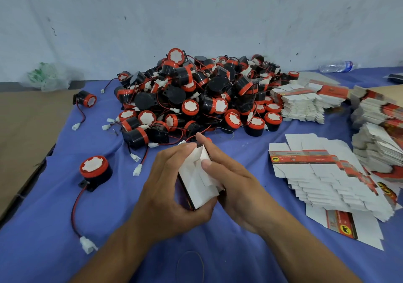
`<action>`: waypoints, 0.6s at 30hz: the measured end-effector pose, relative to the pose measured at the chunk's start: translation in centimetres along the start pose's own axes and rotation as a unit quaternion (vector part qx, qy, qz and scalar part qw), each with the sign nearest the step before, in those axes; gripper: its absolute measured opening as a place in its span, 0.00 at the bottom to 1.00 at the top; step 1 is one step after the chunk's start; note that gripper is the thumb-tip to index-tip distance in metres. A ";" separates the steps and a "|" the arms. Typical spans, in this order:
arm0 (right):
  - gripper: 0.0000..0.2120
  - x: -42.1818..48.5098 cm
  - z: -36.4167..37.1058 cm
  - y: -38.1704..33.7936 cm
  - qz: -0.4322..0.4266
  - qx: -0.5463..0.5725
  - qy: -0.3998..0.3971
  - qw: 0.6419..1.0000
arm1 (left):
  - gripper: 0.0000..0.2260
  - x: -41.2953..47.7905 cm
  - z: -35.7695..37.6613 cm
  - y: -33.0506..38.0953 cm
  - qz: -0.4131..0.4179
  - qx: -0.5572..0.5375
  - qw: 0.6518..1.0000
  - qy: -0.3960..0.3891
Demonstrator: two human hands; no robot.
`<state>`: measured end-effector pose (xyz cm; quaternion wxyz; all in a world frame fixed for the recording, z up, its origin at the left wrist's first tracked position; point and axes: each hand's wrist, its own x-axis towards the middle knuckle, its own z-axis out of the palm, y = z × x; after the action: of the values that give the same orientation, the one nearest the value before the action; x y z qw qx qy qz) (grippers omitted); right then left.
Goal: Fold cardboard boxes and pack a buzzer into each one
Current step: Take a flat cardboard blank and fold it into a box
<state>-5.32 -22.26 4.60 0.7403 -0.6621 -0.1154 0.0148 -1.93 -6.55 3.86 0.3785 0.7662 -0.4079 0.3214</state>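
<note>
I am in the folding step. The cardboard box (197, 182) is between my two hands, held above the blue cloth (43, 228) of the tabletop and just in front of the pile of buzzers (196, 99). My left hand (172, 186) has its grip curled round the box from below and from the left side. My right hand (231, 173) pinches it from the other side, with the thumb (206, 163) pressing on a white flap and the fingers lying along the far edge.

The white inner side faces me and the flaps are only partly tucked, so I judge this end is not yet closed. I cannot tell if a buzzer is already inside.

The next move, I think, calls for pushing the flap in along its crease while the left grip keeps the walls square. The card is thin and matte, white inside and printed red and black outside, and it would dent under a hard squeeze.

After that a buzzer is needed. A loose buzzer (94, 169) lies near on my left. It is a round black plastic body with a red rim, a white face and a thin wire ending in a white plug. In the pile the wires look tangled, so this loose one seems easier to take. The flat blanks (322, 173) lie in slanting stacks on my right.
</note>
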 end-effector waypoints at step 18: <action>0.24 -0.1 -0.8 -0.9 -0.033 -0.056 -0.005 0.998 | 0.40 -0.4 0.2 0.1 -0.078 -0.065 0.995 -0.025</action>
<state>-5.37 -23.12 5.37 0.7016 -0.6982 -0.1420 -0.0131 -2.18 -6.61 3.51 0.4409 0.7773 -0.3762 0.2446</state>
